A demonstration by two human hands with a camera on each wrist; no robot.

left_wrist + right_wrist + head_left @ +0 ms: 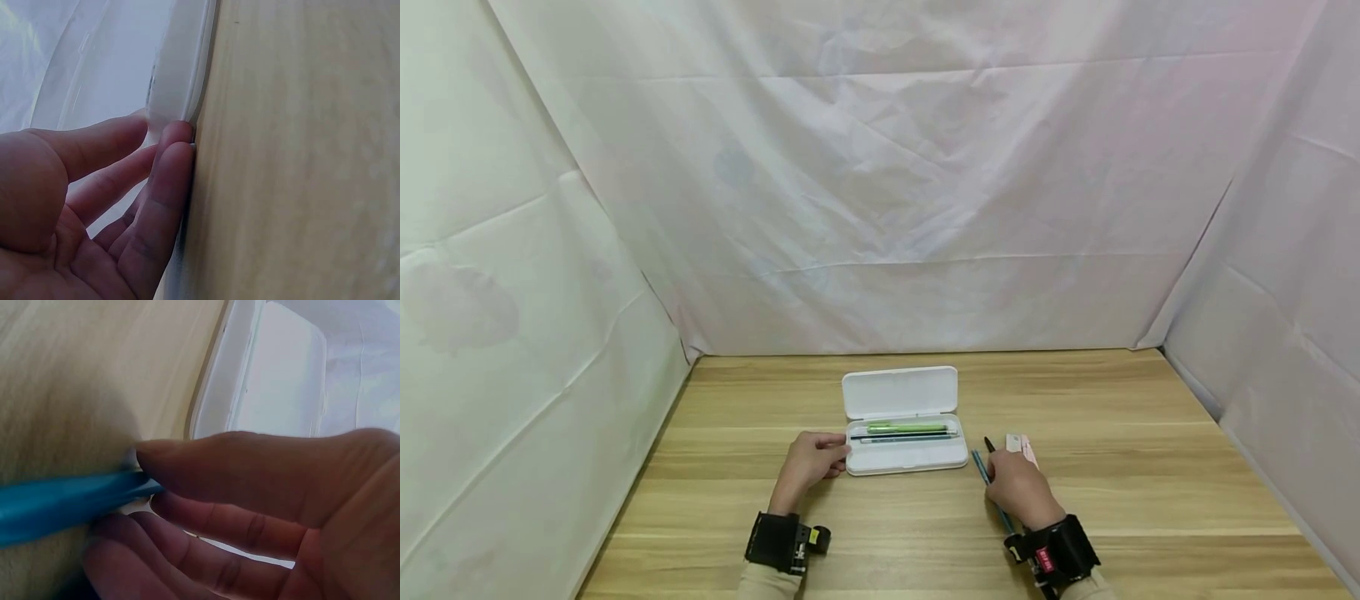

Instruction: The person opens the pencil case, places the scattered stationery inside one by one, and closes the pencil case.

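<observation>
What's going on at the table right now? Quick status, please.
Left hand touching the open white pencil case. Right hand pinching a blue pen on the table. Nothing between pen and case.

White plastic case (904, 457) smooth (slightly glossy); wood-grain table (1150, 500) matt; creased cloth backdrop (880, 167).

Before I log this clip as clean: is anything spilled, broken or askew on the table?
Nothing stands out. The white pencil case lies open and square, the left hand touches its end, and the right hand pinches a blue pen.
</observation>
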